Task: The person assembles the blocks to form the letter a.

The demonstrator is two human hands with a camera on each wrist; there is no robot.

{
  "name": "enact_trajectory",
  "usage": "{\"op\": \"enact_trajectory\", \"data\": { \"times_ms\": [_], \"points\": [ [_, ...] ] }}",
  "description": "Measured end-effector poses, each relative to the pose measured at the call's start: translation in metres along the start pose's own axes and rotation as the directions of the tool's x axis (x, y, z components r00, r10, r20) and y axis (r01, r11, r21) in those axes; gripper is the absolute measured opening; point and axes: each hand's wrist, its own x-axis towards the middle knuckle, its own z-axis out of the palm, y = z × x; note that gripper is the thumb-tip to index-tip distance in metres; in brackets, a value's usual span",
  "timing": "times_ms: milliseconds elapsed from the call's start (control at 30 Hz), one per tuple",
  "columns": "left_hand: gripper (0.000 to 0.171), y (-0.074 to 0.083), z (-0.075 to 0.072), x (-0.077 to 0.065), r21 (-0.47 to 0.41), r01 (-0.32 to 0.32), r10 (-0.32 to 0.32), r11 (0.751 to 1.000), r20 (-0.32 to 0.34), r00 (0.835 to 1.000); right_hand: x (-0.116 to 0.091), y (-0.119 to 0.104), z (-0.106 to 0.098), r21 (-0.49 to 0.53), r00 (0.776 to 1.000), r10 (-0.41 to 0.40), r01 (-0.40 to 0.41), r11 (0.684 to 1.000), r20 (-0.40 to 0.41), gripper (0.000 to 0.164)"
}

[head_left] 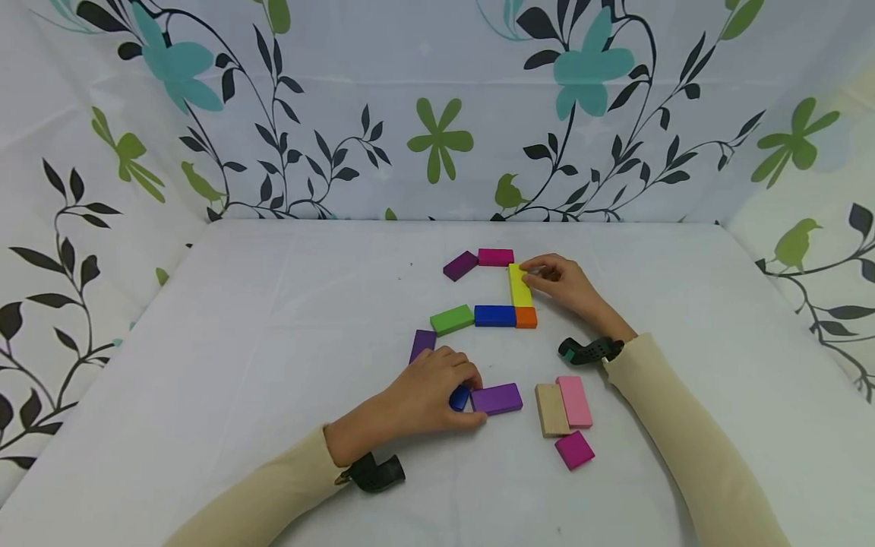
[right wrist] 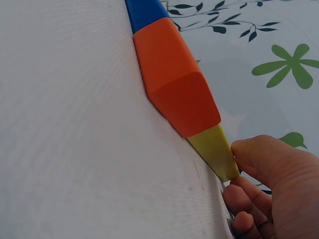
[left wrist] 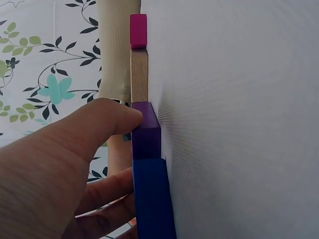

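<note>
My left hand holds a purple block at its left end, the thumb at the near side and fingers at the far side. A dark blue block lies under that hand, partly covered, and ends against the purple block in the left wrist view. My right hand pinches the far end of a yellow block with thumb and fingertips. The yellow block's near end meets an orange block, which adjoins a blue block. Past the yellow block's far end lies a magenta block.
A dark purple block lies left of the magenta one. A green block and another purple block continue the curved row. At the right are a plain wooden block, a pink block and a smaller magenta block.
</note>
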Motion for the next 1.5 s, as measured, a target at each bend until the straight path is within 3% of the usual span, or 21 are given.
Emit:
{"op": "enact_trajectory", "data": {
  "times_ms": [433,800,1233,1500],
  "points": [
    [0.032,0.001,-0.001,0.001,-0.005,-0.008,0.008,1.0,0.011,1.0,-0.001,0.0,0.0,-0.002,1.0,-0.008,0.008,1.0,-0.002,0.035],
    [0.036,0.008,0.0,0.006,0.02,-0.018,0.018,1.0,-0.025,1.0,0.001,-0.001,-0.002,-0.005,1.0,-0.017,0.017,1.0,0.006,0.034],
    [0.042,0.031,-0.002,0.027,0.051,-0.074,0.075,0.996,-0.018,0.997,0.002,0.005,0.0,0.014,1.0,-0.002,0.002,1.0,0.002,0.035],
    [0.046,0.038,0.002,0.038,0.047,-0.091,0.091,0.995,0.017,0.996,0.001,0.003,-0.001,0.008,1.0,0.006,-0.006,1.0,-0.006,0.035]
  ]
}}
